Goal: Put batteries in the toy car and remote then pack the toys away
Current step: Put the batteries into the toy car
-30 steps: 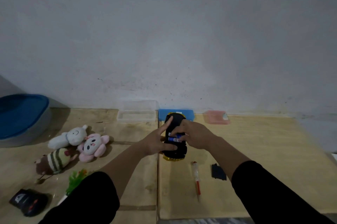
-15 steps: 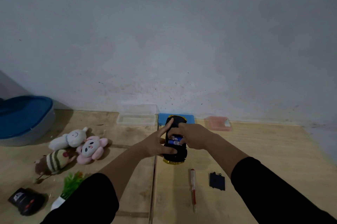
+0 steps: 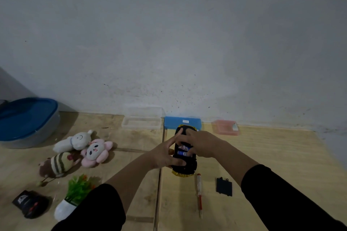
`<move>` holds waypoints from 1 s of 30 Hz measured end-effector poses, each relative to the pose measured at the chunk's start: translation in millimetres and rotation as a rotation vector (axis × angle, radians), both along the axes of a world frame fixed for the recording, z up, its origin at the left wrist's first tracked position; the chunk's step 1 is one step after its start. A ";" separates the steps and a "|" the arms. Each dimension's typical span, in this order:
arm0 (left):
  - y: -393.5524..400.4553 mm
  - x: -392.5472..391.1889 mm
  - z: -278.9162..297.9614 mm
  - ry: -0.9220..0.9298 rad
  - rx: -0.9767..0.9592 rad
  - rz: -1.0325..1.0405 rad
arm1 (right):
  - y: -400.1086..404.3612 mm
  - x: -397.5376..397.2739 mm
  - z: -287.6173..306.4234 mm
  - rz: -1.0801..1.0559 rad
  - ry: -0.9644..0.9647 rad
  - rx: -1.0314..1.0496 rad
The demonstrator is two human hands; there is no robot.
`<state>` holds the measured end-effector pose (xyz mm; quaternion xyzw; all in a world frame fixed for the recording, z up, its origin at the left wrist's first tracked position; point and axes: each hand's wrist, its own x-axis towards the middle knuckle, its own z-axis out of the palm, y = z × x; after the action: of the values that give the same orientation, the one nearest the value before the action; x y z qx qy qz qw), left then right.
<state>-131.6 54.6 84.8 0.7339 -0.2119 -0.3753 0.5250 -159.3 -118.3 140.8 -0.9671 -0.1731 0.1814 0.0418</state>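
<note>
Wooden worktop (image 3: pixel 262 155) vs grey wall: toy car (image 3: pixel 185 164) upside down at centre, 2 batteries (image 3: pixel 183 151) in its bay, writing unreadable. Left hand (image 3: pixel 165 156) grips car's side; right hand (image 3: pixel 199 143) fingers curl on batteries. Nearby: 1 screwdriver (image 3: pixel 199 191), 1 battery cover (image 3: pixel 224 186), remote (image 3: pixel 30 203), 3 plush toys (image 3: pixel 80 152).

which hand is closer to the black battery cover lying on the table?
Right. The right hand is on the toy car, up and left of the battery cover. The left hand holds the car's far side, farther left.
</note>
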 end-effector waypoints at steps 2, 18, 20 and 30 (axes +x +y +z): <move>0.0 -1.8 -1.7 0.008 0.002 0.016 | 0.0 -3.3 -1.4 -0.039 -0.031 0.061; 20.8 19.6 3.3 -0.140 -0.141 0.275 | 25.3 -23.5 -3.9 -0.965 0.044 1.255; 20.7 20.8 3.6 -0.152 -0.137 0.276 | 31.6 -26.6 -4.9 -0.963 0.070 1.229; 21.9 18.6 4.5 -0.216 -0.126 0.219 | 58.2 -32.2 0.3 -1.158 0.230 1.299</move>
<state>-112.9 76.5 89.2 0.7543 -0.2089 -0.2207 0.5820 -191.5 -60.0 141.1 -0.6637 0.2813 0.0938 0.6867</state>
